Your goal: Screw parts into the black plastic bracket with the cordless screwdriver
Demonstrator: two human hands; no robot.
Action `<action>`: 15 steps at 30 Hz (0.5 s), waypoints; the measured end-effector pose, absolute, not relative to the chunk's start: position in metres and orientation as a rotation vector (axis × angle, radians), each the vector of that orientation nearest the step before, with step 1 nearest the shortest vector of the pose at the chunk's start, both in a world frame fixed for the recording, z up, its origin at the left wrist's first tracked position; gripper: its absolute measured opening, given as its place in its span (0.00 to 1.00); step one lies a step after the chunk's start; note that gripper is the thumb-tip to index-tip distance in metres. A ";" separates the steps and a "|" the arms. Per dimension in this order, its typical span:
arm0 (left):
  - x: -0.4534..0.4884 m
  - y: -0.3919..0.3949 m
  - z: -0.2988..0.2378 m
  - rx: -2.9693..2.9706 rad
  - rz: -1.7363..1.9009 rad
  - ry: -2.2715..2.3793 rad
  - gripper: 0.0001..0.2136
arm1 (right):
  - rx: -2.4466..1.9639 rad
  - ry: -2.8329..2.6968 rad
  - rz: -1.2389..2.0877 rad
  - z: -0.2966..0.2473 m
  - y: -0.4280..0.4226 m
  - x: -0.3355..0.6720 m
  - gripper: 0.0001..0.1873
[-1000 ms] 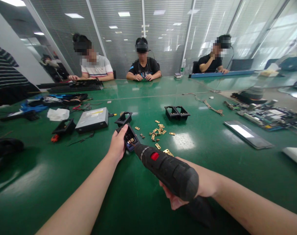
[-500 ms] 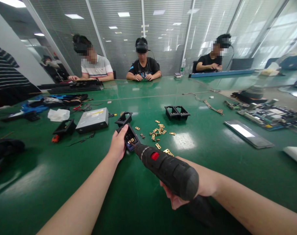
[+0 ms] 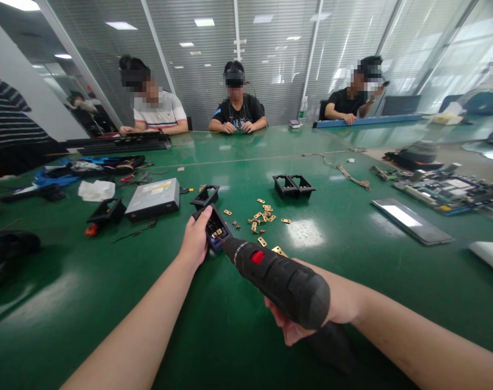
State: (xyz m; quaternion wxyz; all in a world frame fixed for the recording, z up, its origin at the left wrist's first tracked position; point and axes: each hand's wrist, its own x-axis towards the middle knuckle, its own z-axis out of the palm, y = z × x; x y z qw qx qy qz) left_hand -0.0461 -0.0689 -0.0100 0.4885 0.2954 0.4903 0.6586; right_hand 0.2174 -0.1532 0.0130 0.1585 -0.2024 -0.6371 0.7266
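Observation:
My left hand (image 3: 195,238) is closed around a black plastic frame (image 3: 216,222), thumb on its upper edge, and holds it tilted above the table. Small brass pieces show inside the frame. My right hand (image 3: 289,319) grips a black cordless drill (image 3: 281,281) with a red switch on top. The drill's nose points into the frame at the brass pieces; exactly where the bit's tip touches is hard to see. Just right of the frame lie several loose brass plates (image 3: 263,216) and small screws (image 3: 236,225). Another black frame (image 3: 205,196) stands right behind my left hand.
A silver disc drive (image 3: 153,199) and another black frame (image 3: 107,211) lie to the left. A black double frame (image 3: 294,186) stands beyond the brass plates. Rightward are a phone (image 3: 412,221) and a circuit board (image 3: 457,187). Three people sit across the green table (image 3: 238,157).
My hands, the frame and the drill stay almost in place. Across the table, the person at the right has raised one hand towards the head.

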 end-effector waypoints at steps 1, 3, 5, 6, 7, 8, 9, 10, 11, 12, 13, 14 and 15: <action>-0.046 -0.069 -0.010 0.715 1.601 1.190 0.15 | -0.574 -1.827 2.080 0.013 -0.153 0.218 0.24; -0.046 -0.069 -0.010 0.718 1.600 1.186 0.15 | -0.571 -1.845 2.063 0.012 -0.153 0.218 0.23; -0.047 -0.069 -0.010 0.723 1.600 1.188 0.15 | -0.570 -1.850 2.054 0.013 -0.153 0.218 0.24; -0.047 -0.069 -0.010 0.726 1.599 1.191 0.15 | -0.573 -1.842 2.059 0.013 -0.153 0.217 0.24; -0.047 -0.069 -0.010 0.729 1.597 1.197 0.15 | -0.579 -1.826 2.066 0.014 -0.154 0.217 0.26; -0.047 -0.069 -0.011 0.732 1.593 1.204 0.15 | -0.585 -1.809 2.073 0.014 -0.154 0.217 0.27; -0.047 -0.069 -0.011 0.736 1.589 1.208 0.16 | -0.587 -1.799 2.076 0.015 -0.154 0.217 0.27; -0.047 -0.069 -0.011 0.739 1.585 1.211 0.16 | -0.587 -1.796 2.075 0.015 -0.154 0.217 0.27; -0.047 -0.069 -0.011 0.743 1.581 1.210 0.16 | -0.583 -1.802 2.068 0.016 -0.154 0.217 0.26; -0.047 -0.069 -0.011 0.746 1.578 1.208 0.17 | -0.572 -1.813 2.062 0.015 -0.154 0.217 0.25; -0.047 -0.069 -0.011 0.747 1.578 1.207 0.17 | -0.560 -1.820 2.056 0.015 -0.154 0.217 0.25; -0.047 -0.069 -0.011 0.748 1.579 1.206 0.17 | -0.545 -1.828 2.051 0.014 -0.154 0.217 0.24; -0.047 -0.068 -0.010 0.747 1.581 1.205 0.17 | -0.526 -1.838 2.044 0.012 -0.154 0.217 0.23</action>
